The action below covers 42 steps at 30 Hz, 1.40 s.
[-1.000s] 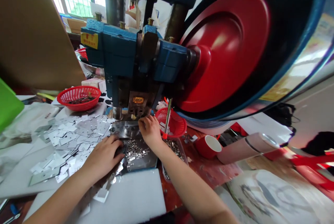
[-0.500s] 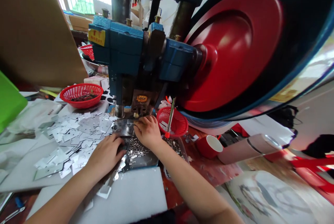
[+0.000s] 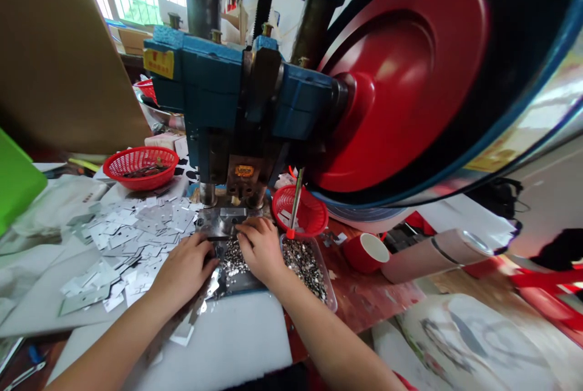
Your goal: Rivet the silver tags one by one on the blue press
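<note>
My left hand (image 3: 187,262) rests beside the left front edge of a steel die block (image 3: 214,223), its fingers bent and its thumb apart from them. Nothing shows plainly in its grasp, though its fingertips are partly hidden. My right hand (image 3: 262,251) lies over the front right of the die, fingers loosely spread and pointing left, with no piece visible in them. Small shiny metal bits (image 3: 234,257) lie between my hands on a dark plate (image 3: 243,285). Flat silver pieces (image 3: 209,291) trail below my left thumb. Above the die stands the press head (image 3: 243,175).
Many flat metal plates (image 3: 132,233) spread at left, near a red basket (image 3: 141,183). At right are another red basket (image 3: 314,212), a clear tub of metal bits (image 3: 305,266), a red cup (image 3: 367,252) and a bottle (image 3: 437,256). A large red flywheel (image 3: 405,81) overhangs.
My right hand has drawn back toward me and slightly down from the die, uncovering its right part. My left hand stays nearly in place. The view has shifted slightly.
</note>
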{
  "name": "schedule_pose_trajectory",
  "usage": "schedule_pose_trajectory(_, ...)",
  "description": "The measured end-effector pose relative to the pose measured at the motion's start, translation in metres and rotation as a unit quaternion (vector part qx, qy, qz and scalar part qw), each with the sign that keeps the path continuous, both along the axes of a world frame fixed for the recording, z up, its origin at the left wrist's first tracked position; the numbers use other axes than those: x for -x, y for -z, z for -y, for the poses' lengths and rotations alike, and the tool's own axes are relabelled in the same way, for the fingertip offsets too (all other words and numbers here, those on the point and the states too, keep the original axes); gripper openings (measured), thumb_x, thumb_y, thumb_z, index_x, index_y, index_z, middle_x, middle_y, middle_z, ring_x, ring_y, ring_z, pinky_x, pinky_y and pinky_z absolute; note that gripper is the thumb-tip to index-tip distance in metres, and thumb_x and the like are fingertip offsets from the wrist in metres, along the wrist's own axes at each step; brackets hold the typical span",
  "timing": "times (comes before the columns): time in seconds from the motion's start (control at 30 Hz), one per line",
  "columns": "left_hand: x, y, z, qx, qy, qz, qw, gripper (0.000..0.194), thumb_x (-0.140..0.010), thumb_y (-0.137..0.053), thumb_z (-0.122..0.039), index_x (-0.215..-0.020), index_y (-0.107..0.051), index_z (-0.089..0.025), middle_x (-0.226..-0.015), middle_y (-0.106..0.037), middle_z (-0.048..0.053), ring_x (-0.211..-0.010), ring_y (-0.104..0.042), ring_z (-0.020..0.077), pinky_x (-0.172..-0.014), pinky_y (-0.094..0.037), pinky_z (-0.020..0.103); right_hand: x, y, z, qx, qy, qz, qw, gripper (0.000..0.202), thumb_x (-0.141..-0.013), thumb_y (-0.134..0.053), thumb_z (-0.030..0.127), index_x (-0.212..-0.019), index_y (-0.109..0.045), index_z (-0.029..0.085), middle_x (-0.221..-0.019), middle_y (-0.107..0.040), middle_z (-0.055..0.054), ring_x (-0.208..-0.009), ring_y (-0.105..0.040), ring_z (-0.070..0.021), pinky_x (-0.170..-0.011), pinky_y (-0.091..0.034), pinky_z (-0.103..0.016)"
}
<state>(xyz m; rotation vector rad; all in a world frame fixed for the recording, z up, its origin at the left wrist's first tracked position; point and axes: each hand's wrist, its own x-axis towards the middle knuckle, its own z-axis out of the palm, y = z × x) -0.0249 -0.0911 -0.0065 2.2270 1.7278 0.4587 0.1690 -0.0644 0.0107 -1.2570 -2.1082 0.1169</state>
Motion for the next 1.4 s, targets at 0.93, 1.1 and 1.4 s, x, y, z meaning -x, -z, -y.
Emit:
schedule_pose_trajectory(0.93, 0.051, -0.001, -0.011, -0.043, -0.114, 0.178, 0.976, 0.026, -0.085, -0.044, -0.034, -0.099, -0.063, -0.024, -0.101, -0.065, 0.002, -0.096, -0.058, 0.0202, -0.085, -0.045, 0.031, 0.048, 0.002, 0.03, 0.085, -0.105, 0.174, 0.975, 0.02, -0.092, -0.049, 0.033, -0.107, -0.06, 0.025, -0.105, -0.06, -0.003, -0.092, -0.051, -0.0194, -0.077, -0.04, -0.031)
schedule_pose_trajectory(1.1, 0.049, -0.002, -0.011, -0.063, -0.112, 0.189, 0.973, 0.023, -0.084, -0.047, -0.034, -0.097, -0.063, -0.024, -0.099, -0.065, 0.001, -0.094, -0.059, 0.0193, -0.085, -0.044, 0.031, 0.049, -0.001, 0.068, 0.049, -0.311, 0.193, 0.929, 0.03, -0.089, -0.051, 0.05, -0.105, -0.06, 0.027, -0.108, -0.059, 0.0, -0.097, -0.049, -0.0198, -0.082, -0.037, -0.033)
schedule_pose_trajectory(1.4, 0.046, -0.003, -0.008, -0.082, -0.108, 0.181, 0.974, 0.022, -0.084, -0.046, -0.029, -0.095, -0.063, -0.022, -0.097, -0.064, 0.002, -0.095, -0.058, 0.0191, -0.087, -0.043, 0.031, 0.043, 0.018, 0.053, 0.076, -0.19, 0.191, 0.96, 0.021, -0.089, -0.055, 0.037, -0.104, -0.062, 0.024, -0.104, -0.06, -0.003, -0.094, -0.049, -0.0194, -0.08, -0.036, -0.032)
